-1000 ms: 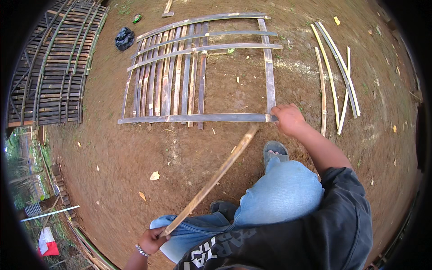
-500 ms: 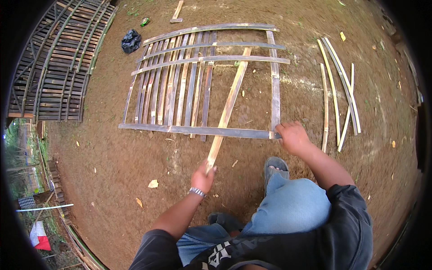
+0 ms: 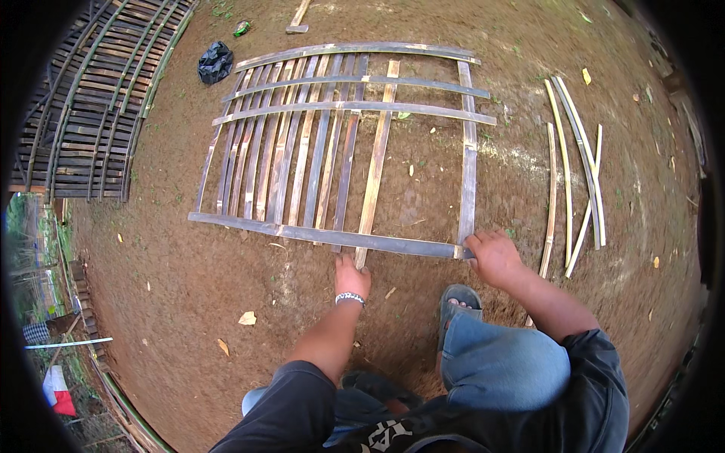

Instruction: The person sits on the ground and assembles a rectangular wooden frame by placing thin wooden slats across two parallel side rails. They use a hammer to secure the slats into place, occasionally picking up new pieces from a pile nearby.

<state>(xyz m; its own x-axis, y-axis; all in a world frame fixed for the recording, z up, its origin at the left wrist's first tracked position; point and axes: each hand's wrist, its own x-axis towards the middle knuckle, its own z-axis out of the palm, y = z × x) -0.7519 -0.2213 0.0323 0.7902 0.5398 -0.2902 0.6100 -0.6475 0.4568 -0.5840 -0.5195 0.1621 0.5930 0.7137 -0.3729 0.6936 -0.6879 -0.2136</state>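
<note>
Below centre, our left hand [image 3: 353,279] grips pale slat [image 3: 376,166] | right of centre, our right hand [image 3: 495,260] clasps bamboo frame [image 3: 411,244] | uneven tug might skew frame

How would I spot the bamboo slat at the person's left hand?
Start with the big bamboo lattice on the brown ground. Look between its close-set row of slats and the lone greyish slat at its right end: the bamboo slat lies there. It is paler than the slats on either side, and the only one the left hand grips.
</note>
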